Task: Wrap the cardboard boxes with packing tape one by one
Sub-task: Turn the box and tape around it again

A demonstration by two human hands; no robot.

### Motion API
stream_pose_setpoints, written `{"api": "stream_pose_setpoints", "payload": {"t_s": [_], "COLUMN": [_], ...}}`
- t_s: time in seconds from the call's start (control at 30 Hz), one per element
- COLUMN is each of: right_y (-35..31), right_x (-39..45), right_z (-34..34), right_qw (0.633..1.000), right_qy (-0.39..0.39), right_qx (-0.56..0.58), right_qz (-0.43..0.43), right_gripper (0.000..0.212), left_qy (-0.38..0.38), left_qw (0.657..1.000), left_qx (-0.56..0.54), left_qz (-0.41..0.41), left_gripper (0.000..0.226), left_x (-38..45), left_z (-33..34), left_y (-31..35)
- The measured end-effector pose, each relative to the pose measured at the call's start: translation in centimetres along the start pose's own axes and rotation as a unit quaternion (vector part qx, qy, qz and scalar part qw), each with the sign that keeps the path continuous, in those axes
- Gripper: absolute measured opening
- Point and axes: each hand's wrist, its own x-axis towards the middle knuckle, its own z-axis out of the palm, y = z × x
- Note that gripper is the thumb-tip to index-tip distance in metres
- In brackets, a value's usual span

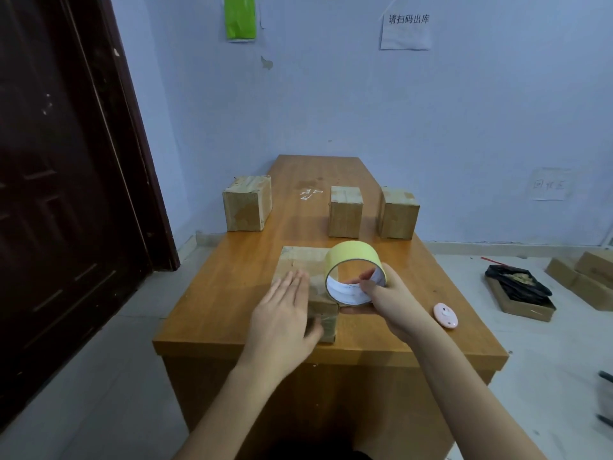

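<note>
A cardboard box (306, 270) is seen at lower centre of the frame, lying flat on the wooden surface (252, 257) near its front edge. The left hand (285, 310) is laid across the box's near left part with fingers straight and together, pressing it down. The tape roll (355, 273) is held on edge at the box's right side by the right hand (388, 303), whose fingers are curled into the core and round the rim. The box is judged light and stiff, with corners that could crush under hard pressure; a sheen on its near faces suggests slick film already applied there, so a flat palm on top is considered the soundest hold. The roll is judged rigid and light, best taken through the core. Whether a strip is already stuck to the box cannot be told. Three further boxes are noted at mid-frame: one at the left edge (247, 203) and two right of centre (345, 211) (398, 212), all closed, contents hidden. At the right of the frame, on the floor, an open carton (517, 302) is seen to hold dark crumpled material. A small pink object (445, 314) lies beside the right hand.
</note>
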Motion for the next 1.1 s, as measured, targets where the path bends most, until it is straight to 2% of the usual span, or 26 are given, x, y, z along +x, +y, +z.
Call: {"api": "stream_pose_setpoints", "payload": {"t_s": [0.2, 0.3, 0.4, 0.47, 0.57, 0.67, 0.73, 0.87, 0.97, 1.1], "right_y": [0.7, 1.3, 0.8, 1.2, 2.5, 3.3, 3.7, 4.3, 4.4, 5.6], "right_x": [0.2, 0.3, 0.4, 0.3, 0.1, 0.3, 0.2, 0.0, 0.1, -0.3], "right_z": [0.8, 1.0, 0.0, -0.4, 0.0, 0.3, 0.4, 0.4, 0.0, 0.4], "right_qw": [0.999, 0.999, 1.0, 0.997, 0.973, 0.984, 0.991, 0.993, 0.994, 0.985], "right_qy": [0.024, 0.029, 0.005, 0.008, 0.054, 0.101, 0.086, 0.03, 0.035, 0.057], "right_qx": [-0.036, -0.005, 0.013, 0.082, 0.219, 0.137, 0.097, 0.114, 0.102, 0.152], "right_qz": [-0.009, -0.023, -0.021, -0.002, 0.053, 0.051, 0.041, 0.011, 0.013, 0.057], "right_gripper": [0.022, 0.009, 0.01, 0.01, 0.016, 0.017, 0.015, 0.016, 0.022, 0.025], "left_qy": [0.002, -0.003, -0.003, -0.004, 0.002, 0.004, -0.001, -0.007, -0.011, -0.022], "left_qw": [1.0, 1.0, 1.0, 1.0, 1.0, 1.0, 1.0, 1.0, 1.0, 0.999], "left_qx": [0.001, 0.004, 0.009, 0.012, 0.01, 0.002, 0.006, 0.007, 0.016, 0.018], "left_qz": [0.007, 0.0, 0.007, 0.02, 0.025, 0.02, 0.017, 0.015, 0.022, 0.027], "left_gripper": [0.073, 0.073, 0.072, 0.071, 0.072, 0.075, 0.077, 0.078, 0.071, 0.069], "left_x": [-0.1, -0.1, -0.1, 0.0, 0.0, 0.1, 0.0, 0.0, 0.0, 0.0], "left_z": [-0.2, -0.2, -0.5, -0.6, -0.5, -0.3, -0.2, -0.3, -0.5, -0.8], "left_y": [-0.2, 0.0, -0.1, -0.4, -0.4, -0.3, -0.3, -0.2, -0.2, -0.1]}}
